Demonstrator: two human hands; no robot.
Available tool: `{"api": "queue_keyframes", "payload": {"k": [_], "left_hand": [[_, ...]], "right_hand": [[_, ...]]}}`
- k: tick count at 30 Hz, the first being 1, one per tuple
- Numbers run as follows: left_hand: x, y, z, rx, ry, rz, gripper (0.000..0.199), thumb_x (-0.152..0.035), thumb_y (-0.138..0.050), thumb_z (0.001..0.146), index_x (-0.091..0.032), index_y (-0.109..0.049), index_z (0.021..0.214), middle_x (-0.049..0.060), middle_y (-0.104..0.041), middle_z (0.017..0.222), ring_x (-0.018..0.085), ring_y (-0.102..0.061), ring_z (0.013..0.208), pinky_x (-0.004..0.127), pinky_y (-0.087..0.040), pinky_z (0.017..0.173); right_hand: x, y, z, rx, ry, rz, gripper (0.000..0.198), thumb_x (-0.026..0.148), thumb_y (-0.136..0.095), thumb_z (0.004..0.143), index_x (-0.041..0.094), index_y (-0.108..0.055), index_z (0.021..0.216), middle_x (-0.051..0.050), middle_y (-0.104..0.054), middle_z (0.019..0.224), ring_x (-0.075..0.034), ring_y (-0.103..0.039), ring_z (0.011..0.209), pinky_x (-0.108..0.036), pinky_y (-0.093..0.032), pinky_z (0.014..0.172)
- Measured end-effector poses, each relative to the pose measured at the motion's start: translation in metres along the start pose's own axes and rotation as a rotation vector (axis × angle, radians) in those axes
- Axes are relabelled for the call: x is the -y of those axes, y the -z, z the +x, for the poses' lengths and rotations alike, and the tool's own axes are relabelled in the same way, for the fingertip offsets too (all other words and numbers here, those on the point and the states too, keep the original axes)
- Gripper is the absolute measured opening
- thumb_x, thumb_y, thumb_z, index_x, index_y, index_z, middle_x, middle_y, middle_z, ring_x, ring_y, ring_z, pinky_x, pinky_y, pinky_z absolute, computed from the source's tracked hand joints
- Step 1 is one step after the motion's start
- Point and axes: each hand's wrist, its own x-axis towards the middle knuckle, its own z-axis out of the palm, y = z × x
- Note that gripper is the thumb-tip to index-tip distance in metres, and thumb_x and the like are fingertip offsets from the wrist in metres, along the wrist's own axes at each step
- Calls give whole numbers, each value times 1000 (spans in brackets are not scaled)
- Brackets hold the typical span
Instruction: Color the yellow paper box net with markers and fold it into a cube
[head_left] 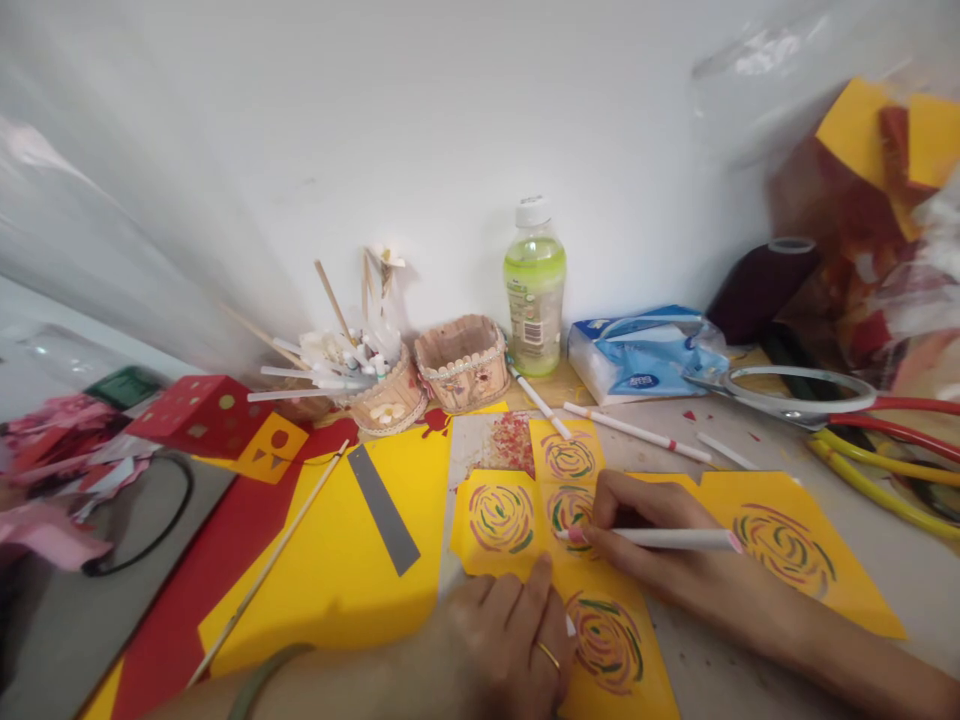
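Note:
My right hand (652, 530) grips a white marker (675, 540) with a pink end, its pink tip touching a yellow cross-shaped paper cutout (551, 590). Swirls of pink and green strokes decorate several panels of the cutout, and the tip meets the middle swirl. My left hand (514, 635), wearing a ring, rests on the cutout's lower left part. Its index finger points toward the tip while the other fingers curl in. A small white bit shows beside those fingers; most of it is hidden.
Behind stand a green drink bottle (534, 290), a wooden basket (461, 365), a holder of markers (386, 400) and a tissue pack (645, 350). Loose markers (637, 432) and large scissors (795, 395) lie right. Yellow sheets (337, 540), a grey strip (384, 510) and a thin stick (270, 560) lie left.

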Motion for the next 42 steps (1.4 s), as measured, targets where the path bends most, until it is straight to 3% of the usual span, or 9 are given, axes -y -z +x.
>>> {"api": "queue_keyframes", "payload": {"k": [11,18,24,28,32,36,42], "left_hand": [[1,1,0,12,1,-20,23,-15,-41,82,-7,-62,78,14,-70,80,15,-55,46,25,-39,36],[0,0,0,2,19,-31,22,-15,-41,83,-7,-61,79,15,-70,80,15,-57,45,25,-40,36],[0,2,1,21,13,-34,21,-14,-43,82,-7,-62,79,15,-71,81,15,-57,44,26,-40,34],[1,2,1,18,11,-34,22,-14,-42,82,-7,-62,78,15,-71,81,15,-57,44,25,-41,34],[1,2,1,0,10,-24,21,-14,-43,81,-7,-62,78,15,-71,79,14,-56,44,25,-40,34],[1,1,-1,18,-7,-8,19,-14,-43,81,-7,-62,79,15,-71,81,14,-57,45,24,-41,35],[2,-2,-2,-8,0,-37,24,-15,-42,84,-7,-63,80,14,-71,82,13,-57,44,23,-40,34]], "right_hand": [[6,8,-5,57,-52,-17,22,22,-51,77,20,-38,59,4,-46,55,-11,-40,51,-22,-29,45],[5,3,-3,56,-15,20,22,28,-49,82,20,-41,63,3,-47,59,-11,-41,53,-22,-32,47],[10,8,-5,75,-37,-26,20,14,-49,74,20,-37,59,5,-43,55,-10,-37,51,-21,-28,45],[10,9,-5,61,-52,-37,20,16,-48,73,20,-36,58,5,-42,55,-10,-37,51,-22,-27,45],[7,13,-5,-13,-48,27,23,21,-49,73,21,-33,57,5,-39,53,-10,-34,49,-22,-26,43],[10,26,-10,-173,-34,18,26,27,-52,73,22,-33,56,5,-38,51,-10,-32,46,-21,-26,40],[12,35,-32,-311,-35,-140,27,37,-52,76,22,-45,55,1,-49,51,-13,-46,45,-22,-37,38]]}}
